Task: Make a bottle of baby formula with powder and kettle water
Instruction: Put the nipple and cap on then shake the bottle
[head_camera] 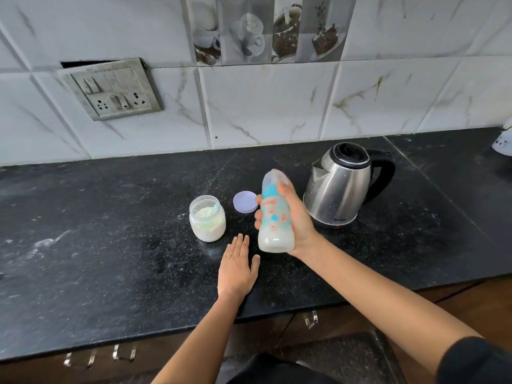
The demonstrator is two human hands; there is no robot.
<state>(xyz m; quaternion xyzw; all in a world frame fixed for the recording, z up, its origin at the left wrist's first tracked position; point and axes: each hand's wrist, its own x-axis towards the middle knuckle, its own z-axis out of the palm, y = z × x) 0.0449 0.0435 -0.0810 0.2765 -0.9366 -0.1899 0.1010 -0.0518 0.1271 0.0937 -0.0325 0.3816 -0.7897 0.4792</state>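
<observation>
The right hand (293,217) grips the capped baby bottle (275,214) of milky liquid above the counter (110,231), while the left hand (237,268) rests flat, fingers spread, beside the open powder jar (207,218).

- The right hand (293,217) covers the far side of the baby bottle (274,214), and the bottle's top is motion-blurred.
- The print on the bottle is too smeared to read.
- A white object (504,139) is cut off by the right edge.
- The scoop (212,208) in the powder jar (207,218) is partly buried.
- The kettle (342,184) base lettering is too small to read.
</observation>
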